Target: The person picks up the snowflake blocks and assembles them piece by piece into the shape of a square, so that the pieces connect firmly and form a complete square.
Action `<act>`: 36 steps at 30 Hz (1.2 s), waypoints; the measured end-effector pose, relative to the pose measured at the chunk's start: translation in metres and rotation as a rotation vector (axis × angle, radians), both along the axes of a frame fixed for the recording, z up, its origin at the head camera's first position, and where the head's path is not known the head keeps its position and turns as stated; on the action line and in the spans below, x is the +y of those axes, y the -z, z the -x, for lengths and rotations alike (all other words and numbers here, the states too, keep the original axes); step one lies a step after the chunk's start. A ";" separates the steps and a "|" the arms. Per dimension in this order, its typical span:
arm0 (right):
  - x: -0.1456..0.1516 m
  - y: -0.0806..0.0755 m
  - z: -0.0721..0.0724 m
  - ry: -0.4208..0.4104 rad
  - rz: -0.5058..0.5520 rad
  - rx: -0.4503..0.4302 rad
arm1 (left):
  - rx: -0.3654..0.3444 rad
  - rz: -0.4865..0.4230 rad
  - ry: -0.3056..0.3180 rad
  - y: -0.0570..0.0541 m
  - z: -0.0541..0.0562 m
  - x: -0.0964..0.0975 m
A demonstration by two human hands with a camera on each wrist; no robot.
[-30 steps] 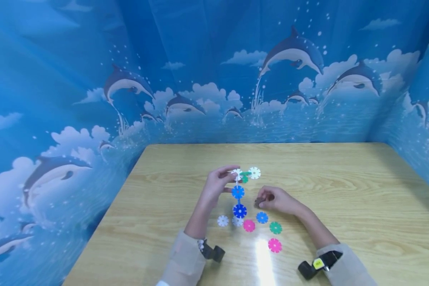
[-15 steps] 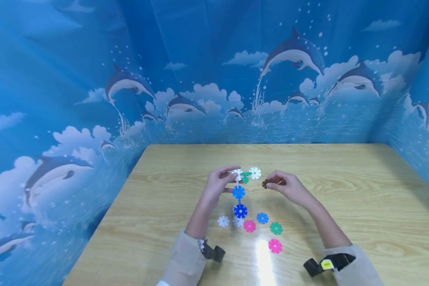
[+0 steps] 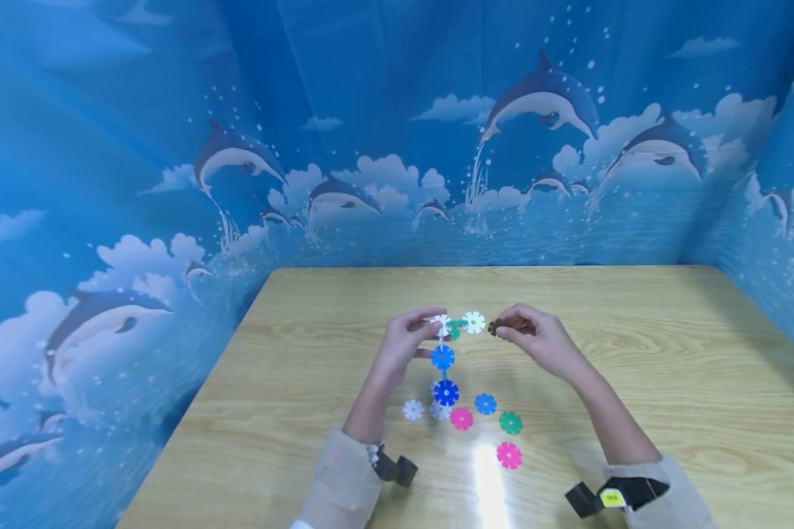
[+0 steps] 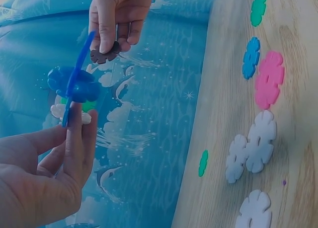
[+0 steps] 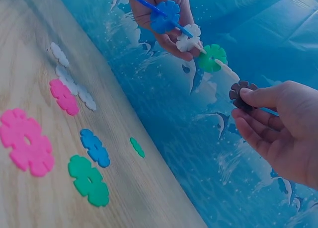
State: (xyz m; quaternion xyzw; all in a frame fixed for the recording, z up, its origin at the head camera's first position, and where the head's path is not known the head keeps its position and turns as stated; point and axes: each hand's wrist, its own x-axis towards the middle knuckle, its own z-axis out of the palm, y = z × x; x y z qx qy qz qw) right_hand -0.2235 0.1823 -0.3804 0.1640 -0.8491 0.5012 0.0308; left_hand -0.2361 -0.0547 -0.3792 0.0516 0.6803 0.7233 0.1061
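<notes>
My left hand holds a chain of linked, notched plastic discs above the table. Dark blue and lighter blue discs form its near end. Beyond them come a white disc, a green disc and a white end disc. My right hand pinches a brown notched disc between thumb and fingers, close beside that white end disc. Whether the two discs touch, I cannot tell. Fingers partly hide the chain's middle in the head view.
Loose discs lie on the wooden table: pink ones, a blue one, green ones and several white ones. A dolphin-printed curtain stands behind the far edge.
My right hand has lifted the brown disc away from the table, moving it farther off and up beside the chain's white end disc. The left hand stays almost still.
</notes>
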 end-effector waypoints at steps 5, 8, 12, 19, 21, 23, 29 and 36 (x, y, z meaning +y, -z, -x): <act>-0.003 -0.002 -0.001 0.024 -0.004 0.044 | 0.017 -0.009 0.023 0.001 -0.001 0.002; -0.003 -0.003 -0.002 0.031 -0.017 0.067 | 0.018 -0.016 0.027 0.001 -0.001 0.002; -0.004 -0.003 -0.002 0.034 -0.048 0.110 | 0.017 -0.013 0.028 0.001 -0.001 0.002; -0.008 -0.005 -0.004 0.025 -0.092 0.265 | 0.014 -0.003 0.031 0.000 -0.002 0.002; -0.009 -0.004 -0.005 0.024 -0.097 0.299 | 0.011 0.000 0.031 0.000 -0.002 0.002; -0.010 -0.004 -0.005 0.023 -0.100 0.326 | 0.010 0.003 0.026 -0.001 -0.002 0.002; -0.015 0.000 -0.006 0.056 -0.094 0.408 | 0.009 0.038 -0.003 -0.003 -0.003 0.003; -0.019 0.003 -0.006 0.086 -0.051 0.539 | 0.002 0.037 -0.001 0.000 -0.002 0.003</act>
